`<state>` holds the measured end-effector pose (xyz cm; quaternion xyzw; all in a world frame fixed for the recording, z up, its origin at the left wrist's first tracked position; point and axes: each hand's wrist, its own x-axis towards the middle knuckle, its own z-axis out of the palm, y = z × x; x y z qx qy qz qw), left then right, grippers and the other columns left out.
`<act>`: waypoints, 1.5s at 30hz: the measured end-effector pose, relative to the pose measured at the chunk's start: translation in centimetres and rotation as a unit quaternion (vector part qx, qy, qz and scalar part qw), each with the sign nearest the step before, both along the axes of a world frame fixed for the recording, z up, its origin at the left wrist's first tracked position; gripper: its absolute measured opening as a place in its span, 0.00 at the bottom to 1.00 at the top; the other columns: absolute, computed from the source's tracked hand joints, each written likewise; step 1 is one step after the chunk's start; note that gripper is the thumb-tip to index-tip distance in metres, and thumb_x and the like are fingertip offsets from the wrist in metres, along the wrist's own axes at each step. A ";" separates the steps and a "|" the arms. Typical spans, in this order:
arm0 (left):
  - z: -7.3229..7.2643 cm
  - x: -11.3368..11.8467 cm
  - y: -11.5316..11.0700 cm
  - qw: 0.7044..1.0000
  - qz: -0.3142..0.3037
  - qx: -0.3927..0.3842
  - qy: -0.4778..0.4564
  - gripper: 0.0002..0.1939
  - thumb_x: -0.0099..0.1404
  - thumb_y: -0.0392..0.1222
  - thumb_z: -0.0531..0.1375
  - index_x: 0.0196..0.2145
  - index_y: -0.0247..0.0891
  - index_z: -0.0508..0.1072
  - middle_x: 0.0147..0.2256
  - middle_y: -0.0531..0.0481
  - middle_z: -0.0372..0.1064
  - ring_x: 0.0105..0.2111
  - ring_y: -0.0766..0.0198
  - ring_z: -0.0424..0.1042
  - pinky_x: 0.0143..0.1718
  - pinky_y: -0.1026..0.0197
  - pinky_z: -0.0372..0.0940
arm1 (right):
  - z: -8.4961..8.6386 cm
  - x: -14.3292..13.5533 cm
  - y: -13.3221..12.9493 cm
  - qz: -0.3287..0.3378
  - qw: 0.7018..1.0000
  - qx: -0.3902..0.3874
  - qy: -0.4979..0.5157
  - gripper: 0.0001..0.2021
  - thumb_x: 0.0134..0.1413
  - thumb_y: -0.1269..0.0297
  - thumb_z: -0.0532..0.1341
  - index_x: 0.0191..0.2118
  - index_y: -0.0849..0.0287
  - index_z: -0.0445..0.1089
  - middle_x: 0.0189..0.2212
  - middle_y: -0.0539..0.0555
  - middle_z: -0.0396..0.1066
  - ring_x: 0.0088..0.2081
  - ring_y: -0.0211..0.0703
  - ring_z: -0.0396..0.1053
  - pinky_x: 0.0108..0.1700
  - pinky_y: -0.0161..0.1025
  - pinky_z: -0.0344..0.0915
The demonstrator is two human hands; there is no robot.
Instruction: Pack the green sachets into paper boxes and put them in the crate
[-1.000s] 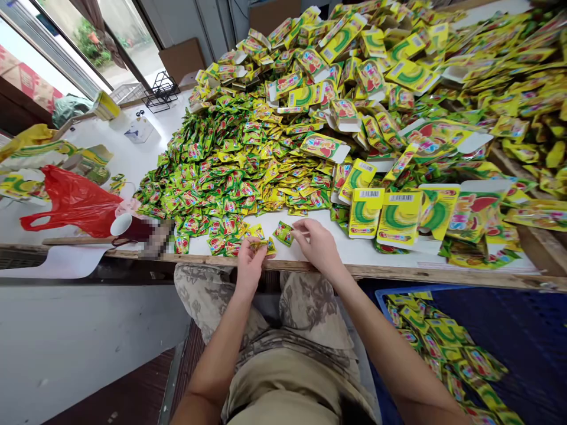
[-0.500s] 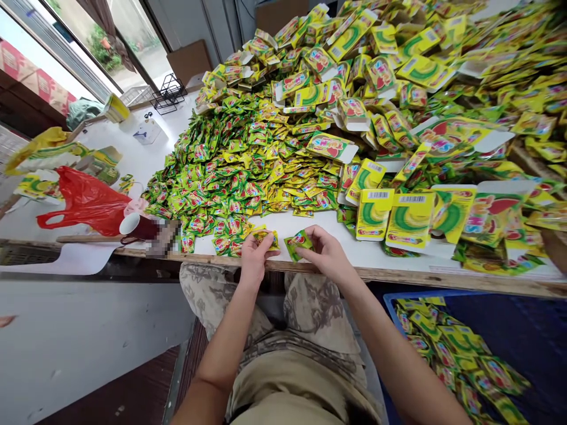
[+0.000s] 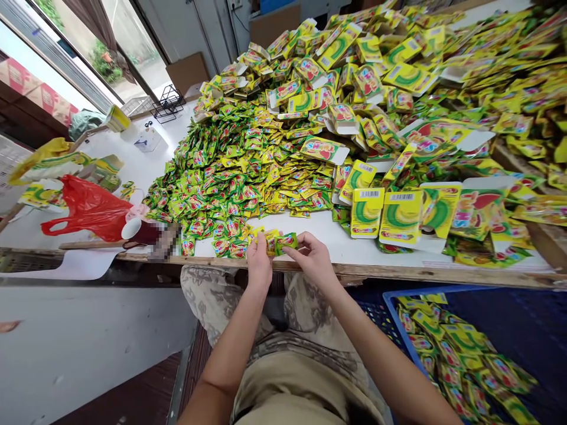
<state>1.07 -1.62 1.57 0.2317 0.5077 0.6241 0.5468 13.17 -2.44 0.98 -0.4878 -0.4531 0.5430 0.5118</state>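
Note:
At the table's front edge, my left hand [image 3: 259,262] pinches a small yellow candy packet [image 3: 271,241]. My right hand [image 3: 313,258] is closed on the edge of a green candy packet [image 3: 286,241] with a red print. The two packets meet side by side between my fingertips; whether one overlaps the other I cannot tell. Just beyond my hands spreads a large heap of green and yellow candy packets [image 3: 230,171]. To the right stand open yellow cardboard boxes [image 3: 367,213] with green swirls and barcodes.
A dark mug [image 3: 144,232] and a red plastic bag [image 3: 91,206] are on the table's left side. A black wire rack [image 3: 168,104] stands farther back. Filled boxes pile up at the back right. Below the edge on the right, a blue crate [image 3: 401,321] holds several filled packs.
My hands have come together, bringing the green packet in my right hand against the yellow packet in my left. The view has shifted slightly.

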 end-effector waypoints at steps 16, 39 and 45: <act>0.5 0.7 0.0 0.993 -0.003 -0.071 -0.093 0.16 0.52 0.50 0.67 0.28 0.33 0.75 0.25 0.48 0.75 0.29 0.60 0.76 0.38 0.57 0.70 | -0.4 0.8 0.1 0.109 0.993 0.042 0.002 0.10 0.44 0.63 0.65 0.25 0.56 0.61 0.21 0.45 0.60 0.26 0.36 0.58 0.29 0.35 0.57; 1.0 2.3 -1.3 0.996 -0.027 0.083 0.010 0.21 0.56 0.46 0.65 0.49 0.43 0.73 0.49 0.46 0.72 0.50 0.58 0.72 0.53 0.56 0.65 | 0.2 0.6 -0.7 -0.017 1.000 0.009 0.005 0.21 0.44 0.53 0.66 0.44 0.54 0.64 0.42 0.57 0.70 0.38 0.43 0.68 0.40 0.42 0.68; 1.0 2.8 -1.8 0.988 -0.100 0.106 0.056 0.12 0.59 0.48 0.63 0.38 0.41 0.79 0.58 0.46 0.65 0.61 0.55 0.60 0.59 0.58 0.58 | 0.9 1.3 0.2 0.060 0.993 0.086 -0.056 0.13 0.53 0.56 0.61 0.43 0.55 0.69 0.41 0.55 0.72 0.42 0.45 0.69 0.44 0.41 0.66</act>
